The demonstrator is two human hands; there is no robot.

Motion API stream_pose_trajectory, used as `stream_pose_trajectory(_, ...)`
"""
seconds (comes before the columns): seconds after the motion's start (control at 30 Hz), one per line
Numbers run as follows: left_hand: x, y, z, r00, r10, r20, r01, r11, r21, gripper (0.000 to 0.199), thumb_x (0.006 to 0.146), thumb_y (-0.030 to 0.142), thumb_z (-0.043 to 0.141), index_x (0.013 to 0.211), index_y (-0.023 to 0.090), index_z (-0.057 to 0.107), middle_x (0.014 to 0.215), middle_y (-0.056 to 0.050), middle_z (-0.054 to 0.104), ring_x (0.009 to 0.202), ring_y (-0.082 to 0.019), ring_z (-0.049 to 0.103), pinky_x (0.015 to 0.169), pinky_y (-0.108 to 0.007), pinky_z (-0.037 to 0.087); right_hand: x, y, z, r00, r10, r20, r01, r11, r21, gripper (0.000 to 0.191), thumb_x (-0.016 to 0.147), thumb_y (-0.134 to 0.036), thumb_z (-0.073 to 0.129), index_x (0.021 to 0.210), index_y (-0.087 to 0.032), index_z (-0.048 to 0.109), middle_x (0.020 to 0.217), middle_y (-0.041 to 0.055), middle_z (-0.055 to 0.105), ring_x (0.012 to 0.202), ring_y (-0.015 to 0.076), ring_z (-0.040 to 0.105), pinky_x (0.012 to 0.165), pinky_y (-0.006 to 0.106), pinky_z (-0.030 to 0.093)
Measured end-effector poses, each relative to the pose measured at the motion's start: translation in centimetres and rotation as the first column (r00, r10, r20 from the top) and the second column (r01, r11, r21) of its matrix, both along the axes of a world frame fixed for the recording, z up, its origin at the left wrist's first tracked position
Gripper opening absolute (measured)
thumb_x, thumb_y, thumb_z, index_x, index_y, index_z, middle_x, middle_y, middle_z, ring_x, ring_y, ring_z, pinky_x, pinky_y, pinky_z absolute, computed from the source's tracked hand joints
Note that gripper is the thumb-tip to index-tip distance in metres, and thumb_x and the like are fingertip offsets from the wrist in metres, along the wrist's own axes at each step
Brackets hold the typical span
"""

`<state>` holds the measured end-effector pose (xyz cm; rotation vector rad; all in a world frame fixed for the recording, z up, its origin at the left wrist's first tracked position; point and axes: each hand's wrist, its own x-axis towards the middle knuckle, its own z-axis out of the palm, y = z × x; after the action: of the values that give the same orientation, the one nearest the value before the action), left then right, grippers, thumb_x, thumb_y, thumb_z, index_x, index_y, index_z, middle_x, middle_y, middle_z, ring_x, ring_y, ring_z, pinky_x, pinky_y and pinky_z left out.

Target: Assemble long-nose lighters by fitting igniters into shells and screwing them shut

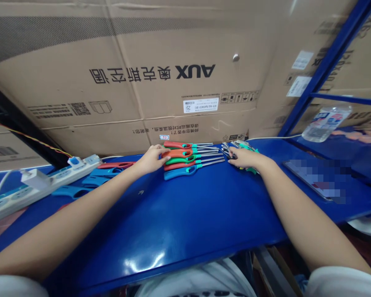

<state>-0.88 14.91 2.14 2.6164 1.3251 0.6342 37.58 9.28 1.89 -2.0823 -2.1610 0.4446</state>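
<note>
1. Left hand (151,160): fingers loosely curled, tips touching handle ends of the row of lighters (188,160); resting against them, not gripping.
2. Lighters: red, orange, green, blue, side by side on blue shelf (179,222), nozzles pointing right.
3. Right hand (245,158): flat, palm down on a small pile of green-handled tools (239,145); grip impossible to tell.
4. Left of row: loose blue handles (95,180), power strip (58,175).
5. Behind: cardboard box (160,74).
</note>
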Motion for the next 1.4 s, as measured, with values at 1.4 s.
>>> stream_pose_trajectory(1.4, 1.4, -4.2, -1.4, 0.971, -0.138, -0.197, 0.180, 0.959, 0.217, 0.051, 0.092, 0.032, 0.063, 0.141, 0.020, 0.053, 0.139, -0.016, 0.057, 0.127, -0.036, 0.053, 0.103, -0.053, 0.045, -6.2, 0.4, -2.0, 0.942, 0.328, 0.070, -0.331, 0.878, 0.346, 0.017, 0.095, -0.029, 0.058, 0.081, -0.019, 0.057, 0.090, 0.0073, 0.068, 0.079, 0.0192, 0.058, 0.066, 0.028, 0.036)
